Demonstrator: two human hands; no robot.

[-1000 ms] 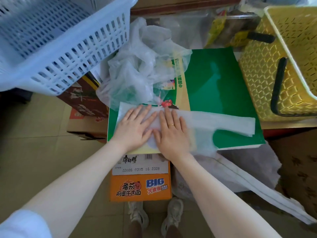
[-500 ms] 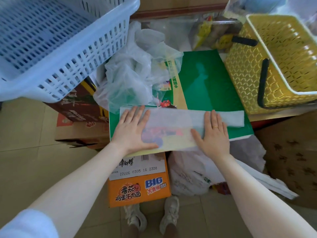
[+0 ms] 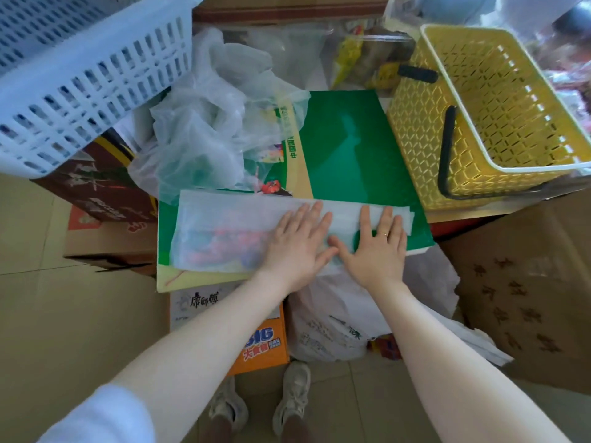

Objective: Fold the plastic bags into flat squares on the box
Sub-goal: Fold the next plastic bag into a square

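Hands flat, both palms down on the plastic bag (image 3: 230,231), fingers straight and slightly spread, nothing pinched. My left hand (image 3: 295,247) presses the bag a little right of its middle; my right hand (image 3: 377,247) presses beside it, thumbs almost touching, over the bag's right end, where the narrow strip reaches toward the box edge. A ring shows on my right hand. Bag lies as a long flattened band across the near part of the green box (image 3: 351,148), left end wider, printed colours showing through the film. Behind it, on the far left of the box top, sits a crumpled pile of loose bags (image 3: 208,123). White slatted basket (image 3: 80,75) stands at upper left, yellow basket (image 3: 486,113) with black handles at upper right, just beside the box. Orange carton (image 3: 262,343) sits below the box's near edge, my shoes (image 3: 287,401) on the floor beneath.
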